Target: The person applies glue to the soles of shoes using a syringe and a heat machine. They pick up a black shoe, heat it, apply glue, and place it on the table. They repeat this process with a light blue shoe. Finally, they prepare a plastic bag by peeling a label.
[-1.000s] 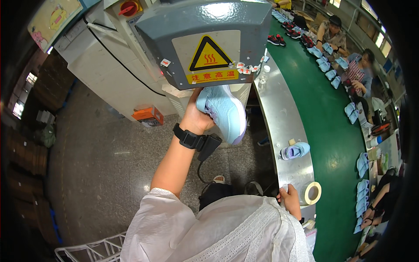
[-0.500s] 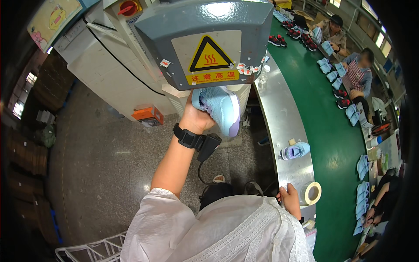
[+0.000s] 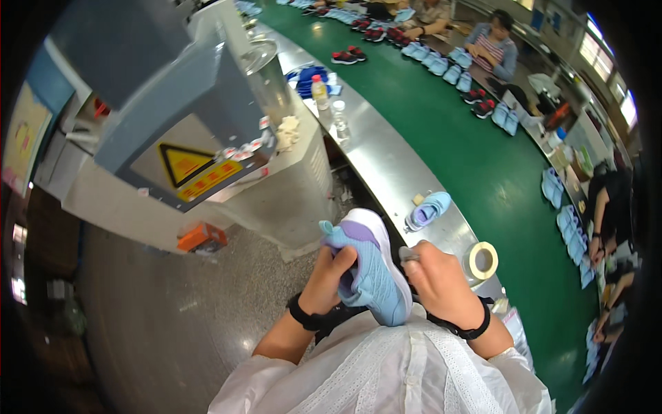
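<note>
A light blue sneaker (image 3: 383, 283) with a purple heel and white sole is held in front of my chest, its heel tilted up and its toe toward me. My left hand (image 3: 325, 281) grips it by the opening, thumb at the collar. Just right of the sole, my right hand (image 3: 441, 284) is closed around a small grey object (image 3: 408, 254), whose kind I cannot make out. A second light blue sneaker (image 3: 429, 210) lies on the metal bench beyond my right hand. Beside that hand stands a roll of tape (image 3: 480, 261).
A grey machine (image 3: 207, 138) with a yellow warning sign stands at the left. The metal bench (image 3: 386, 162) runs along a green conveyor belt (image 3: 476, 186). Bottles (image 3: 340, 121) stand on the bench. Co-workers (image 3: 493, 48) sit across the belt by rows of shoes. An orange box (image 3: 202, 238) is near the floor.
The sneaker in my left hand has come away from the machine to my chest and turned heel up. My right hand has left the bench edge and risen beside it. The view has swung right.
</note>
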Motion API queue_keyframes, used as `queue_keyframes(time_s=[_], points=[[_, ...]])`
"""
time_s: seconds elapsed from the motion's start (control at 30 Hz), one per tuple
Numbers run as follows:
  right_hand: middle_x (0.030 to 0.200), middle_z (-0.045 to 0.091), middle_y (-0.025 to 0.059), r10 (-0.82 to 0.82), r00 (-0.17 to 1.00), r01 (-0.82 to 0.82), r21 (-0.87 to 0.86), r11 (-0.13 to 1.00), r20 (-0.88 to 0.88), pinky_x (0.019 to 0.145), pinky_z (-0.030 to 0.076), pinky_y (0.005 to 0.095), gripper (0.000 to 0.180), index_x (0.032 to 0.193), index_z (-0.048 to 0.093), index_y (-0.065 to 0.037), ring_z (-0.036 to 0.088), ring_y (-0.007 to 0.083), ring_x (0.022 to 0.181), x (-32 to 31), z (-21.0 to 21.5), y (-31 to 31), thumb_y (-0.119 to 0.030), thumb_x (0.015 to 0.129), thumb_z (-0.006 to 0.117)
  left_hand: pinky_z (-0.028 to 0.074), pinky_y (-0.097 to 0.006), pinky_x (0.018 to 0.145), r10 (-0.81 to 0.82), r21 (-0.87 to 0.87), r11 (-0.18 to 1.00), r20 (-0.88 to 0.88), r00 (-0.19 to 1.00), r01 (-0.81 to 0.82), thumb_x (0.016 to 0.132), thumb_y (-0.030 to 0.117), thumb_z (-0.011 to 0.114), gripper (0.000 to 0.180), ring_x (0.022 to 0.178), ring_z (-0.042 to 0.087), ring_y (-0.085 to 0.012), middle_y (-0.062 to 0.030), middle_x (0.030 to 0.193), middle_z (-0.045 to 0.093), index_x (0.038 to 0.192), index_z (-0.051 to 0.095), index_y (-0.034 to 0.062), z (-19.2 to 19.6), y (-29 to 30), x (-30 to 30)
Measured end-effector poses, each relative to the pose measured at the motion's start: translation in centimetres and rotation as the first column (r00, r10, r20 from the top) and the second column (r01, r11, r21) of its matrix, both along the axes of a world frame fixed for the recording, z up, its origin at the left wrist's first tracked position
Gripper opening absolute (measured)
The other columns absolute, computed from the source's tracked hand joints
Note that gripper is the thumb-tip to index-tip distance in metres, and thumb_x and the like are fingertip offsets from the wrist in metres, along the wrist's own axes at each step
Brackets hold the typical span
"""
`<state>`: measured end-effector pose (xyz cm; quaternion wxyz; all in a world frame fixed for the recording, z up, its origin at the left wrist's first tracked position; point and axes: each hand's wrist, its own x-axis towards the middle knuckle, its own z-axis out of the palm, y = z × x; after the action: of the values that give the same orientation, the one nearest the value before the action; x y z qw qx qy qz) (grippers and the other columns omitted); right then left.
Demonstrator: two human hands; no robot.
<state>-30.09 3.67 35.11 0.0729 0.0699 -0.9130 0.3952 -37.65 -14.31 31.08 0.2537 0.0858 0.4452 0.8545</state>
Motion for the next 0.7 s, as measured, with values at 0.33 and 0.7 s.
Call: queue_keyframes(time_s=[0.33,0.7], points=[[0.080,0.049,0.0182,-0.092,0.996,0.092,0.061,0.994,-0.007,0.055,0.044,0.0466,0.018,0.088,0.045,0.000,0.054,0.0392,0.064,1.5,-1.1,0.2,-0.018,0.090,0.050,0.045,-0.025,0.080,-0.175,-0.044,0.984,-0.096,0.980,0.172,0.078,0.050,0.067,0.061,0.091,0.054,-0.0097,-0.0023,0.101,0.056,0.112,0.050,0.0027,-1.2,1.5,1.6],[0.076,0.051,0.0177,-0.101,0.995,0.102,0.052,0.993,-0.019,0.052,0.045,0.0457,0.020,0.085,0.046,0.000,0.056,0.0383,0.062,3.2,-1.5,1.2,-0.019,0.088,0.052,0.043,-0.026,0.084,-0.150,-0.073,0.987,-0.101,0.984,0.143,0.081,0.048,0.066,0.059,0.094,0.052,-0.0102,-0.0026,0.103,0.055,0.115,0.048,0.0030,-1.8,2.4,3.6]])
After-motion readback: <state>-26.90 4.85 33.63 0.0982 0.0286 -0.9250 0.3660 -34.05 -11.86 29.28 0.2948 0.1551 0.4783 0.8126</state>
